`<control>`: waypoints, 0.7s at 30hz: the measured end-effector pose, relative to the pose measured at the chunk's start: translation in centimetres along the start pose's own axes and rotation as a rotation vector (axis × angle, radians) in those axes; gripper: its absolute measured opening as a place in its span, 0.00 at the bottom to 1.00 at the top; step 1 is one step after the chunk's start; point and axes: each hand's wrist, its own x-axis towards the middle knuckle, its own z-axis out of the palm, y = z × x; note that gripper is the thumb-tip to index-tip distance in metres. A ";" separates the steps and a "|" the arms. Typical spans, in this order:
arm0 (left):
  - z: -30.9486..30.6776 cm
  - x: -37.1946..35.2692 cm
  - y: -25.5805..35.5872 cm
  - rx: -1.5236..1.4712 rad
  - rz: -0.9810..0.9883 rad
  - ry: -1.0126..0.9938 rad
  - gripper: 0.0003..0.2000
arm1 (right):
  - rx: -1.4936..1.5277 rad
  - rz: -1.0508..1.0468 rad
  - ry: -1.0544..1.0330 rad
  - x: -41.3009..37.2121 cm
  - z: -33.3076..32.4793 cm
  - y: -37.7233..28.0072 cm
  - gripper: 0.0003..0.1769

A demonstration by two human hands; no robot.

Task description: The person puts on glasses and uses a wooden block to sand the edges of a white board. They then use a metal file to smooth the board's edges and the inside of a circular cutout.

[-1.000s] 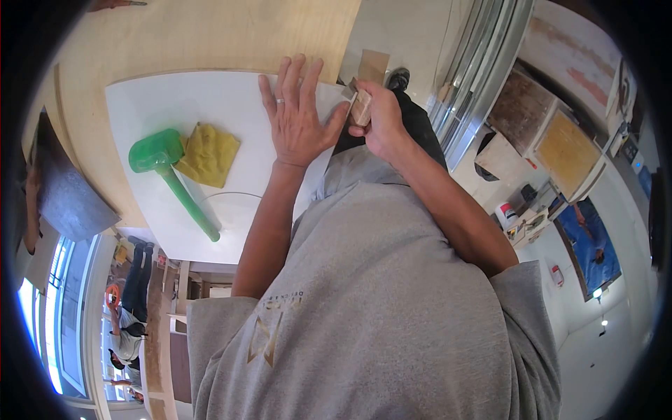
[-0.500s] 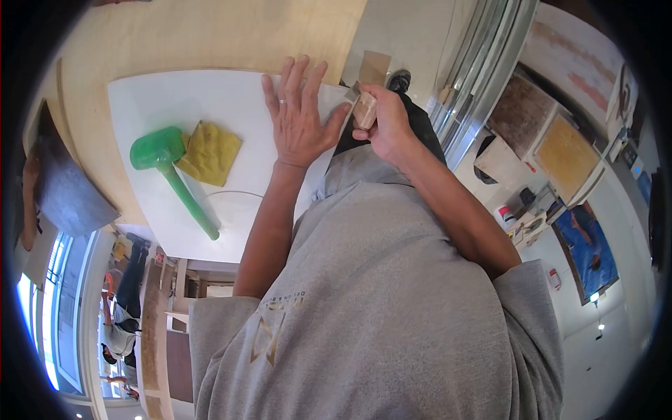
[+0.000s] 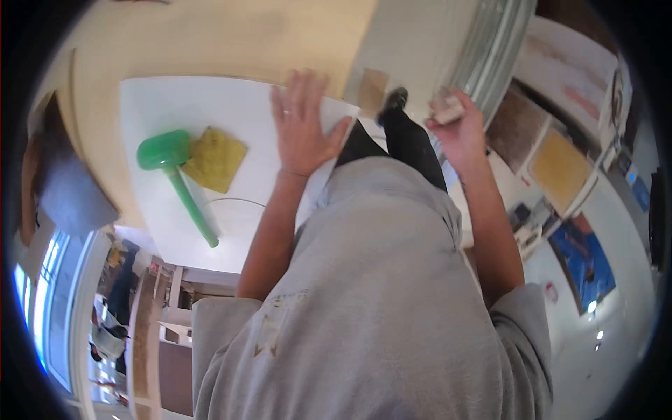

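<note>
My left hand (image 3: 304, 129) lies palm down near the right edge of a white panel (image 3: 259, 161), its thumb apart from the fingers. Away from the panel, out to the right, my right hand (image 3: 462, 136) is closed around a small light-brown block (image 3: 448, 110); both are blurred, so finer detail does not show. A green mallet (image 3: 164, 150) rests on the panel to the left of my left hand. Touching its head is a creased yellow sheet (image 3: 217, 162). A thin dark curved line or strand (image 3: 238, 200) shows on the panel below the sheet.
The panel lies on a pale wooden table (image 3: 210, 38). Metal rails (image 3: 486, 52) stand beyond my right hand, and boxes or boards (image 3: 560, 168) are at the right. Another person (image 3: 108, 339) is at the lower left; someone's arm (image 3: 29, 189) shows at the left edge.
My right hand has moved right and away from the panel's edge with the block still in it. The left hand stays flat on the panel; the whole view has shifted slightly.
</note>
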 end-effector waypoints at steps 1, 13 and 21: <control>0.1 0.0 -0.2 0.006 0.003 0.002 0.45 | -0.027 -0.034 0.028 0.6 0.2 -1.2 0.19; -1.6 -2.0 -1.0 -0.162 -0.014 0.206 0.26 | -0.984 -0.604 -0.720 -0.8 27.6 3.5 0.35; -6.5 -11.3 -2.6 0.151 -0.531 0.595 0.23 | -1.349 -1.090 -0.725 1.7 32.1 7.0 0.29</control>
